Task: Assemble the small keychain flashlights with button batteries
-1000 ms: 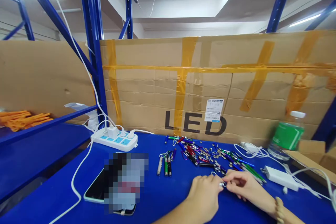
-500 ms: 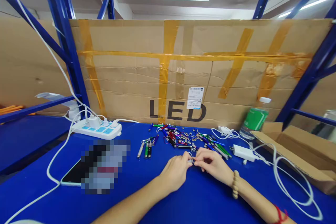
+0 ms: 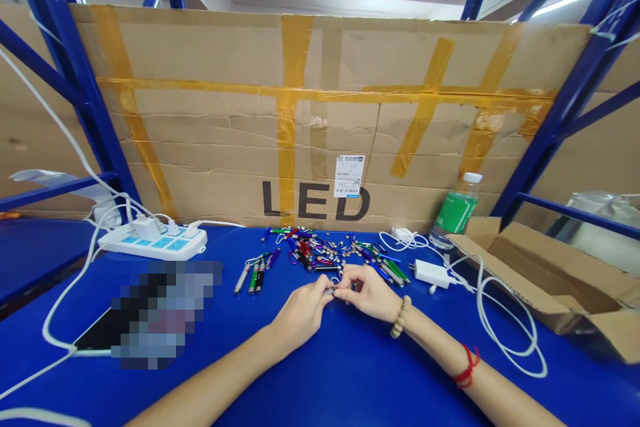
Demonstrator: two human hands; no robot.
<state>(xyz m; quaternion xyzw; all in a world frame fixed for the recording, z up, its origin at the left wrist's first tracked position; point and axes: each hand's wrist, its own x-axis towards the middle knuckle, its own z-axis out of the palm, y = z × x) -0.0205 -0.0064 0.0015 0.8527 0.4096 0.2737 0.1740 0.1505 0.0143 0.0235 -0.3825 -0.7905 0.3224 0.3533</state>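
My left hand [image 3: 301, 307] is closed, pinching a small silvery piece [image 3: 329, 291] between thumb and fingertips. A thin metal clip or ring seems to stick up beside it. My right hand [image 3: 367, 292] meets it there with thumb and forefinger pressed together. What those right fingertips grip is mostly hidden. Just beyond both hands lies a loose pile of small coloured metal tubes [image 3: 305, 255], penlight-like, some with wire clips. Small round silvery discs, like button cells [image 3: 345, 250], are scattered among them. Several clipped tubes [image 3: 256, 275] lie together to the left.
A power strip [image 3: 173, 250] with plugs and a partly blurred phone [image 3: 95, 330] are on the left. To the right are a white adapter [image 3: 433, 273], looped cables [image 3: 483, 327], a green-labelled bottle [image 3: 456, 212] and an open carton [image 3: 545, 280]. A cardboard wall [image 3: 225, 147] stands behind.
The camera view has turned slightly right and down, so everything sits further left. My hands stay together on the small piece, with little visible change in grip.
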